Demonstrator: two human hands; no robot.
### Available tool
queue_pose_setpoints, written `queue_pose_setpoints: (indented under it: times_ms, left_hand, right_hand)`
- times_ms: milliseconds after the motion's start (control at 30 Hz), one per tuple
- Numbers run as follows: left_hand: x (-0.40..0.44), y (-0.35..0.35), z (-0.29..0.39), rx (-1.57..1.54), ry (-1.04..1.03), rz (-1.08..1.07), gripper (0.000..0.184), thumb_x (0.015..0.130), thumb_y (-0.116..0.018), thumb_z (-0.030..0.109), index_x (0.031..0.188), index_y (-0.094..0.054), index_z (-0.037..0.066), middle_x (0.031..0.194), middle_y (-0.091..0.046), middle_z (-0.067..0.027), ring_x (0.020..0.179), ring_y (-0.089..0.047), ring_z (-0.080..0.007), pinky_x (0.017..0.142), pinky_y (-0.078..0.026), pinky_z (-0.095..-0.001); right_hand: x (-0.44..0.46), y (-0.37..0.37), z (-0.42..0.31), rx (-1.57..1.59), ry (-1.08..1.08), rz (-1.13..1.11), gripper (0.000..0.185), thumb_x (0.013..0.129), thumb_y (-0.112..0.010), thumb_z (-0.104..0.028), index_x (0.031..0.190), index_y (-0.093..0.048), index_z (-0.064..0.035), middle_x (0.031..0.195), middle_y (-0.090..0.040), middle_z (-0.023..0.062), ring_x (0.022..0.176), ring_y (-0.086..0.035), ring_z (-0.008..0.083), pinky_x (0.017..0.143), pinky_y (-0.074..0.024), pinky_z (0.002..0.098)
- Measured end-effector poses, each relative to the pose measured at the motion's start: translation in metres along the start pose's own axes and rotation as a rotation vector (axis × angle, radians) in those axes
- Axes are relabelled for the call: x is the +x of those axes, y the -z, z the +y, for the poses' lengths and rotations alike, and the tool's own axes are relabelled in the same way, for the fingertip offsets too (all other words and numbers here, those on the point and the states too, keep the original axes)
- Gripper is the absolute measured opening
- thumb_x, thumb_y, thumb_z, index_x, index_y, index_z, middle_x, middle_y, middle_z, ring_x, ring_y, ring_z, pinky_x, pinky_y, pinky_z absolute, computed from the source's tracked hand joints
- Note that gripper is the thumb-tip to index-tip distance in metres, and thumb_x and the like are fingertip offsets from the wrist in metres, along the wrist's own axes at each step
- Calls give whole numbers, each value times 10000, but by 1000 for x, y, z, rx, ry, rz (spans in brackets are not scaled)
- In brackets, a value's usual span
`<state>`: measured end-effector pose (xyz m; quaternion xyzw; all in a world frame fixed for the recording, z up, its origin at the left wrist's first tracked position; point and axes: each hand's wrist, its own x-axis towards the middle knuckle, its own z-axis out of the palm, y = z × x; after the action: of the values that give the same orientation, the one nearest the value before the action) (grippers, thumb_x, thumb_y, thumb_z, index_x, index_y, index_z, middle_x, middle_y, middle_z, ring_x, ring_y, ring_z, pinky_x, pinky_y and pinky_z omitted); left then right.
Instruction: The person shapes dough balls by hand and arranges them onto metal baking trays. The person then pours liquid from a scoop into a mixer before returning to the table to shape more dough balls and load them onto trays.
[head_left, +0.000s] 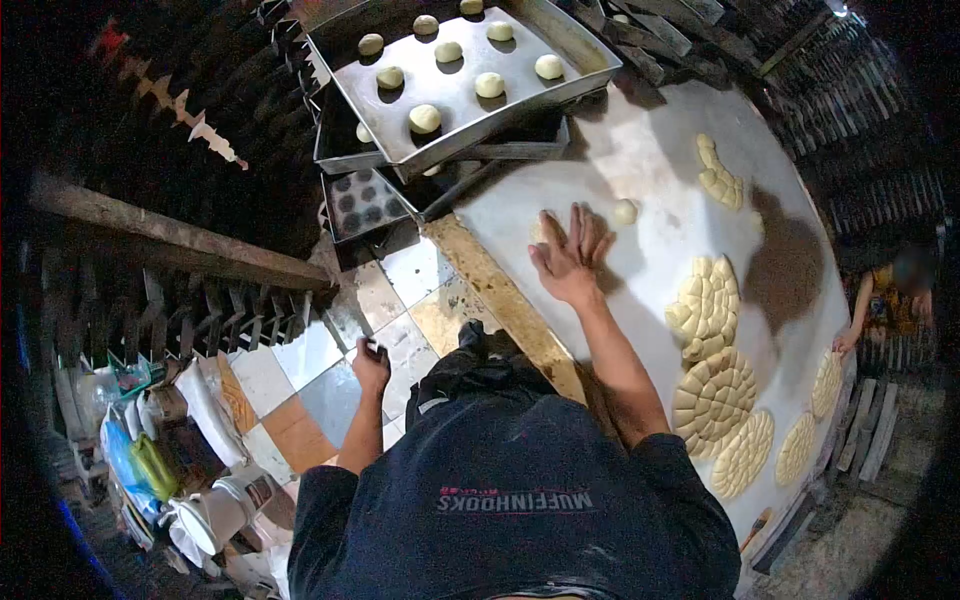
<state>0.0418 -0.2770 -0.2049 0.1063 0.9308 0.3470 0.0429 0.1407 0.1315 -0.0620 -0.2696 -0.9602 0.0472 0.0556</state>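
My right hand (572, 265) lies over the pale worktop (620, 290) with its fingers spread and stretched out. Partly covered by those fingers is a dough piece (542, 232); how firmly they press on it cannot be seen. Just right of the fingertips sits a small round dough ball (626, 211). Away from the worktop, my left hand (371, 368) hangs above the tiled floor, fingers loosely curled and apart, with nothing visible in it. A metal tray (455, 150) with several spaced dough balls (425, 119) stands beyond my hands.
Several clusters of cut dough pieces (705, 400) rest on the worktop's right side. Stacked under the upper tray is a darker tray (345, 158). Buckets (205, 520) and bags stand at lower left, near a wooden beam (180, 235). Another person's hand (846, 340) touches the worktop's far right edge.
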Motion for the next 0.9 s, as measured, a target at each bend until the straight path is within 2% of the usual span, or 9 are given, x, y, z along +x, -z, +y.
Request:
queue_pose_setpoints:
  times_ms: [100,233,300,333,367,533,667,700,900]
  left_hand:
    - [-39,-3,-72,97,163,-45,222,785,-665,154,957,-547,77,625,-584,-115,609,-588,-327,582,-442,-435]
    - [-103,-23,-135,205,410,-127,266,768,-676,224,967,-559,91,665,-615,-146,698,-618,-364,655,-479,-460]
    - [-127,-29,-141,217,538,-208,271,760,-690,247,948,-575,90,708,-641,-162,743,-636,-369,695,-494,-450]
    - [-140,-30,-141,162,487,-166,261,758,-699,258,926,-596,87,757,-664,-172,786,-650,-369,712,-503,-447]
    - [-140,-29,-131,164,599,-212,254,751,-714,260,909,-626,82,808,-675,-180,798,-656,-357,722,-507,-441]
    - [-140,-81,-187,-32,549,-204,294,743,-729,289,941,-665,80,857,-683,-171,825,-655,-341,743,-507,-421]
    - [-79,-72,-138,23,562,-213,287,751,-708,290,932,-655,74,834,-681,-171,815,-646,-337,755,-496,-415]
    - [-64,-76,-143,-83,582,-202,267,754,-703,277,921,-650,75,809,-677,-167,806,-644,-333,759,-492,-413]
    - [-11,-70,-110,-100,496,-33,224,761,-691,214,906,-638,52,746,-664,-157,727,-637,-319,705,-497,-401]
  right_hand:
    - [3,-4,9,29,-54,-5,661,928,-398,-554,1497,-237,-257,1553,-47,219,1431,16,422,1023,25,745]
    - [-1,-1,15,22,-32,1,659,924,-424,-541,1493,-252,-257,1547,-86,230,1434,4,418,1023,13,744]
    - [0,-3,21,-7,-25,39,664,918,-446,-530,1492,-261,-252,1545,-99,232,1424,-32,444,1026,-7,743]
    - [1,-4,22,10,-46,57,667,915,-452,-525,1492,-263,-248,1543,-104,234,1418,-47,456,1027,-16,743]
    - [1,-5,23,29,-68,77,670,913,-458,-520,1492,-266,-244,1542,-108,236,1412,-62,469,1028,-25,743]
    - [0,-3,23,35,-98,42,648,933,-415,-532,1495,-260,-249,1542,-97,240,1402,-54,479,1038,-28,722]
    - [3,-9,26,25,-147,37,653,932,-416,-535,1496,-259,-246,1553,-67,231,1414,-25,467,1049,-13,711]
    - [4,-5,24,26,-147,42,653,932,-416,-535,1496,-259,-246,1553,-67,231,1414,-25,467,1049,-13,711]
    - [2,3,16,4,-178,-44,681,931,-417,-532,1502,-236,-208,1554,-46,232,1425,4,444,1057,1,704]
